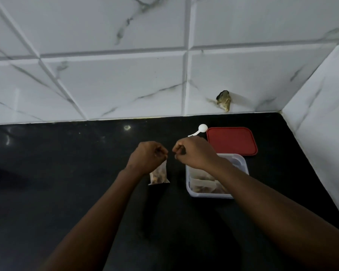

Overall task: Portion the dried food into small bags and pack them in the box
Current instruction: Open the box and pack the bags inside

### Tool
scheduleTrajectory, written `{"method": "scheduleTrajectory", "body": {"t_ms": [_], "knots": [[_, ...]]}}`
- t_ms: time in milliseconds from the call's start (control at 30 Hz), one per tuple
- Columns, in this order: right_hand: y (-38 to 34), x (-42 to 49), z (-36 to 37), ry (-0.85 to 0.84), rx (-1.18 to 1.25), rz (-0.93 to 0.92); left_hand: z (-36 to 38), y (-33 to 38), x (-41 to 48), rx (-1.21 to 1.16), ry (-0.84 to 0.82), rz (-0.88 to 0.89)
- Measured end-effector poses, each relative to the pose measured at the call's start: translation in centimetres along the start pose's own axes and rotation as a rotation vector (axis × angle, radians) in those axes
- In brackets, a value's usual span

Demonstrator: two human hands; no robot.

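Note:
A small clear bag (159, 175) with brown dried food in its bottom hangs over the black counter (67, 173). My left hand (147, 156) pinches its top edge. My right hand (194, 152) is closed just to the right, fingertips near the bag's top; whether it touches the bag is unclear. A clear plastic box (241, 163) stands under my right wrist and holds several filled small bags (202, 184). Its red lid (231, 140) lies flat behind it. A white plastic scoop (201, 129) rests to the left of the lid, partly hidden by my right hand.
A white marble-tiled wall (125, 79) rises behind the counter, and a second tiled wall (325, 124) closes the right side. A dark chipped hole (223, 102) marks the back wall low down. Bare black counter stretches to the left and in front.

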State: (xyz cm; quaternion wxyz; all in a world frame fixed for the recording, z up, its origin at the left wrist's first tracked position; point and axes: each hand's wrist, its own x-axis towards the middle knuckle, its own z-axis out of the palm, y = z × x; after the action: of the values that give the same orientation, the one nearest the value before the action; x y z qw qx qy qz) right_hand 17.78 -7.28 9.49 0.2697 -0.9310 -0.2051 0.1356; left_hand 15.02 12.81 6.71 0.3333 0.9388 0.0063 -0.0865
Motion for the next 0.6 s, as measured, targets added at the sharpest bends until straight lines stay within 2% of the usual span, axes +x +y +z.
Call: {"method": "scheduleTrajectory", "body": {"t_ms": [167, 367, 467, 600], "knots": [[-2.3, 3.8, 2.9, -0.025, -0.184, -0.039, -0.5, -3.2, 1.4, 0.056, -0.03, -0.094], [-2.7, 6.3, 6.3, -0.256, -0.47, -0.001, 0.6, -6.0, 2.8, 0.201, -0.248, -0.12], [-2.3, 6.5, 7.1, -0.266, -0.478, 0.006, 0.9, -6.6, 2.8, 0.189, -0.282, -0.119], [-2.0, 5.7, 5.8, -0.2, -0.328, 0.012, 0.0, -6.2, 2.3, 0.095, -0.203, -0.084]]}}
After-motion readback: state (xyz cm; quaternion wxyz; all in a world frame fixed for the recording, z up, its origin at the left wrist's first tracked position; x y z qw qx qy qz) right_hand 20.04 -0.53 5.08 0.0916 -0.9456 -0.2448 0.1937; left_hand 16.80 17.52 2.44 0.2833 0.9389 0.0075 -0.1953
